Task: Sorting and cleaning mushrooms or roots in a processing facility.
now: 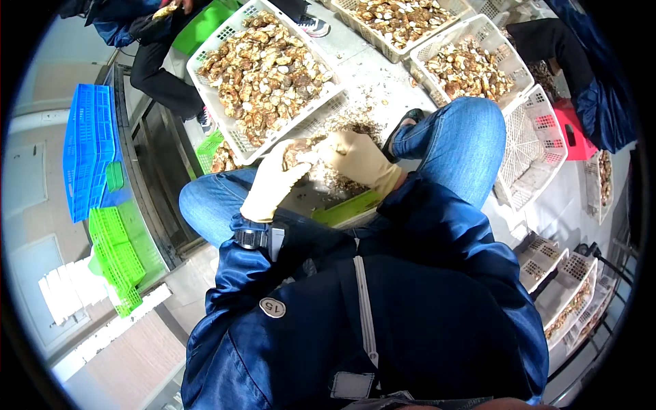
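Note:
My left hand (271,180), in a cream glove, is closed around an oyster (298,154) between my knees. Beside it my right hand (356,156), gloved the same way, is curled into a fist against the oyster's right side; whether a tool is inside the fist is hidden. Shell fragments (335,179) lie beneath both hands, above a green plastic edge (348,207). Just beyond my left hand stands a white plastic crate (307,110) filled with oysters (271,77).
More white crates of oysters stand ahead (394,54) and at right (523,95), near a white crate (558,154) and a red stool (574,130). Co-workers sit at upper left (164,77) and upper right (558,51). Blue (89,154) and green baskets (115,251) are at left.

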Motion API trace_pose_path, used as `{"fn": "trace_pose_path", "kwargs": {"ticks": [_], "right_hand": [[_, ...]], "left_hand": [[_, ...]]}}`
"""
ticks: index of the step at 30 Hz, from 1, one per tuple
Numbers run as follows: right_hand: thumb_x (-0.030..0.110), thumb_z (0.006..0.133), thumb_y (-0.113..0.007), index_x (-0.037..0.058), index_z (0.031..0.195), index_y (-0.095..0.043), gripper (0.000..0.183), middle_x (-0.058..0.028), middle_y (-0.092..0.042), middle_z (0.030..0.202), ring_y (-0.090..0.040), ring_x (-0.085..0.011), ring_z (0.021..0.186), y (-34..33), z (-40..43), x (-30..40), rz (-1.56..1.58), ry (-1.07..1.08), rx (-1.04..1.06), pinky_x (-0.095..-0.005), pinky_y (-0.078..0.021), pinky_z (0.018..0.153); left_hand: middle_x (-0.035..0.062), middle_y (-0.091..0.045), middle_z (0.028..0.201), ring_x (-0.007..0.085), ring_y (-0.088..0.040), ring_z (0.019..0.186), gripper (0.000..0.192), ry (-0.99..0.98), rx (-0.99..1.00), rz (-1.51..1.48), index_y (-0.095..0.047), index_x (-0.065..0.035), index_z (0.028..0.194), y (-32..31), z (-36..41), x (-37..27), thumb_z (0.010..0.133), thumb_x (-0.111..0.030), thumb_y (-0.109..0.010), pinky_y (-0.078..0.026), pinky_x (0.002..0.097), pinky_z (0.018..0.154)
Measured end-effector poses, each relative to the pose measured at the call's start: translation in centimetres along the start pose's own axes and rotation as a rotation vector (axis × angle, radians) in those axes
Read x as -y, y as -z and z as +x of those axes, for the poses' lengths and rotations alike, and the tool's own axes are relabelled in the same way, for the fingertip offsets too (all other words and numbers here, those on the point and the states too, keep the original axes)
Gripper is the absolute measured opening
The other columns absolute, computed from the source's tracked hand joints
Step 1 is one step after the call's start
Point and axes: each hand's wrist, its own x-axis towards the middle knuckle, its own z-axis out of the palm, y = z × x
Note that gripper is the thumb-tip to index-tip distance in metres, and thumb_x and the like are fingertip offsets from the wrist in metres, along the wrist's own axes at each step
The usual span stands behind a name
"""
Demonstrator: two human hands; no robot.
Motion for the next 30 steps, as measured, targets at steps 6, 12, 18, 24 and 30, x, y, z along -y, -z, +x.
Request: {"fn": "trace_pose_path", "kwargs": {"ticks": [6, 12, 18, 24, 30], "right_hand": [[0.025, 0.089, -0.06, 0.0, 0.089, -0.065, 0.026, -0.0103, -0.061, 0.065, -0.053, -0.0145, 0.056, -0.7, -0.5, -0.5, 0.177, -0.212, -0.011, -0.0318, -0.0444, 0.054], [0.028, 0.086, -0.063, 0.0034, 0.078, -0.062, 0.026, -0.0056, -0.053, 0.061, -0.049, -0.0144, 0.057, -1.2, -0.4, -1.0, 0.16, -0.08, -0.104, -0.033, -0.041, 0.055], [0.031, 0.088, -0.062, 0.0052, 0.071, -0.058, 0.031, -0.0051, -0.054, 0.062, -0.049, -0.0129, 0.059, -0.4, 0.3, -0.6, 0.191, -0.262, 0.02, -0.0338, -0.0409, 0.056], [0.029, 0.086, -0.066, 0.007, 0.069, -0.058, 0.029, 0.0, -0.05, 0.059, -0.044, -0.0114, 0.056, -0.8, 0.3, -1.9, 0.231, -0.284, -0.063, -0.0314, -0.038, 0.054], [0.022, 0.086, -0.069, 0.0065, 0.08, -0.066, 0.017, 0.0018, -0.059, 0.065, -0.042, -0.0075, 0.053, -0.8, 0.1, -1.3, 0.4, -0.425, -0.041, -0.0284, -0.0379, 0.053]], "left_hand": [[0.0104, -0.063, 0.119, 0.0152, -0.061, 0.103, 0.052, -0.003, -0.01, 0.062, -0.052, 0.0001, 0.13, -0.4, 0.1, -0.3, 0.082, -0.008, -0.07, -0.049, 0.0282, 0.09], [0.0127, -0.064, 0.121, 0.0143, -0.064, 0.099, 0.054, -0.072, -0.02, 0.064, -0.05, -0.006, 0.135, -0.8, 0.2, -0.8, 0.084, -0.002, -0.066, -0.051, 0.0267, 0.088], [0.0137, -0.067, 0.114, 0.0231, -0.068, 0.098, 0.058, -0.157, -0.135, 0.132, -0.05, -0.0114, 0.137, -1.4, 0.1, -0.5, 0.082, -0.003, -0.068, -0.052, 0.0316, 0.087], [0.0149, -0.068, 0.11, 0.0237, -0.068, 0.095, 0.059, -0.234, -0.135, 0.283, -0.05, -0.0114, 0.137, -1.5, 0.0, -0.5, 0.081, -0.005, -0.069, -0.052, 0.0322, 0.085], [0.0056, -0.067, 0.113, 0.0085, -0.064, 0.095, 0.053, -0.042, -0.144, -0.07, -0.052, -0.0037, 0.133, -1.4, -0.5, -1.0, 0.084, -0.004, -0.068, -0.051, 0.0246, 0.083]]}}
